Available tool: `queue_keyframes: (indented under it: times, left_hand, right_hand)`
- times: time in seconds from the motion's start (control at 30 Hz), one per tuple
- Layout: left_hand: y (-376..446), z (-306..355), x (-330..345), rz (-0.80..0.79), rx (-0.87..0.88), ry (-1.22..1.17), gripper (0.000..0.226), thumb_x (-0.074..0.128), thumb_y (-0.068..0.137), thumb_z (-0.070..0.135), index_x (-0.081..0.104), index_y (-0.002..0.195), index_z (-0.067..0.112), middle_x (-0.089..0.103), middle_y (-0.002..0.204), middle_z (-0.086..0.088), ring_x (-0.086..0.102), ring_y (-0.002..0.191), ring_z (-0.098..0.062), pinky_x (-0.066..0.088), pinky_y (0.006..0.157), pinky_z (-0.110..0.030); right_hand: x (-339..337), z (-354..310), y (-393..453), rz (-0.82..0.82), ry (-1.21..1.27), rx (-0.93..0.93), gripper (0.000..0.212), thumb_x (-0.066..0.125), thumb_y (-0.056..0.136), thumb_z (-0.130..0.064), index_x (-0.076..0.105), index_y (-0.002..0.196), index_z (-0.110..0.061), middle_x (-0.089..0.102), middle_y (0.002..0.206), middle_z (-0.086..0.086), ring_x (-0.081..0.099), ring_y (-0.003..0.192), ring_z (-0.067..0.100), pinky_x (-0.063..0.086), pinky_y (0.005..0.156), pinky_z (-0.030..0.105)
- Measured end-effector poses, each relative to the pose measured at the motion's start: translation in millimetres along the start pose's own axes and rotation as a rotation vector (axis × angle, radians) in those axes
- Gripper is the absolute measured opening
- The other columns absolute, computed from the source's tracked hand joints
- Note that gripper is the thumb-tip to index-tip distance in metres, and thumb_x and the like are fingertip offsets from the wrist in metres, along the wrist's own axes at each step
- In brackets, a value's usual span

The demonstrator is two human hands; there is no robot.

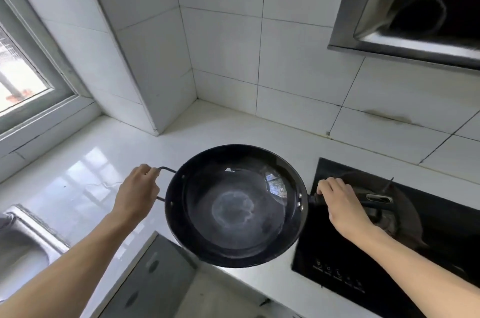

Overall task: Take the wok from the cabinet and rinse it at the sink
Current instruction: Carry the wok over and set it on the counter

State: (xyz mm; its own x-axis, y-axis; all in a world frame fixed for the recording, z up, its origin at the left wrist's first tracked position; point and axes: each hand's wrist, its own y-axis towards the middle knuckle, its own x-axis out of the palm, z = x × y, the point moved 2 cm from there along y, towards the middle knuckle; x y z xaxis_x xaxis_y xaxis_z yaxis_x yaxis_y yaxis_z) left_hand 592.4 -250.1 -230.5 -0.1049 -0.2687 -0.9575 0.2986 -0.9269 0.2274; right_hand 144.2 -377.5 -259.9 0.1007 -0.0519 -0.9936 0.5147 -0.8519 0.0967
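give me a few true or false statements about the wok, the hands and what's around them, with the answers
1. The left hand grips the wok's loop handle. True.
2. The right hand hangs free. False: it holds the long handle.
3. The wok is full of vegetables. False: no food is in it; its dark inside shows a pale ring.
4. The sink lies at the left edge of the view. True.
5. The wok sits inside the sink. False: it is over the counter, beside the cooktop.

The sink (23, 237) is cut off at the left edge, and the right hand (342, 206) hides the wok's long handle.
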Motion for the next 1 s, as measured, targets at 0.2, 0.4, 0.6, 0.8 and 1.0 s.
queue_keyframes:
  times: [0.2,0.4,0.6,0.8,1.0]
  left_hand:
    - [28.8,-16.5,27.7,-0.028,0.032,-0.025,0.019,0.060,0.073,-0.011,0.061,0.087,0.001,0.059,0.087,-0.012,0.053,0.079,-0.032,0.043,0.053,-0.038]
    - [46.3,-28.6,44.7,-0.021,0.065,-0.049,0.022,0.060,0.072,-0.012,0.061,0.091,0.001,0.058,0.088,-0.013,0.053,0.079,-0.033,0.043,0.052,-0.039]
    - [56.2,-31.0,57.1,-0.025,0.084,-0.050,0.022,0.061,0.075,-0.012,0.063,0.095,-0.002,0.061,0.094,-0.017,0.055,0.082,-0.036,0.044,0.055,-0.039]
    - [62.1,-33.4,68.9,-0.032,0.093,-0.058,0.022,0.060,0.077,-0.011,0.063,0.098,-0.003,0.061,0.095,-0.017,0.055,0.082,-0.036,0.046,0.057,-0.040]
    - [64.1,-35.8,80.0,-0.031,0.100,-0.058,0.023,0.060,0.075,-0.013,0.061,0.096,-0.003,0.060,0.095,-0.017,0.054,0.080,-0.035,0.046,0.054,-0.041]
  right_hand:
    - [17.4,-8.7,16.9,-0.032,-0.016,0.054,0.059,0.066,0.049,0.013,0.044,0.090,-0.022,0.048,0.091,-0.005,0.043,0.082,0.020,0.043,0.070,0.037]
    - [29.8,-14.5,24.3,-0.025,-0.013,0.083,0.058,0.063,0.050,0.016,0.044,0.089,-0.022,0.045,0.091,-0.005,0.040,0.081,0.019,0.042,0.069,0.038]
    - [38.5,-17.1,26.3,-0.038,0.004,0.112,0.059,0.061,0.049,0.017,0.044,0.090,-0.022,0.044,0.091,-0.005,0.039,0.082,0.019,0.041,0.069,0.037]
    - [45.7,-17.0,28.2,-0.061,0.002,0.135,0.059,0.060,0.050,0.018,0.044,0.091,-0.022,0.046,0.093,-0.004,0.040,0.084,0.019,0.041,0.070,0.036]
    - [51.9,-16.4,27.7,-0.068,0.010,0.155,0.059,0.059,0.048,0.019,0.046,0.091,-0.020,0.047,0.093,-0.004,0.041,0.084,0.019,0.042,0.071,0.036]
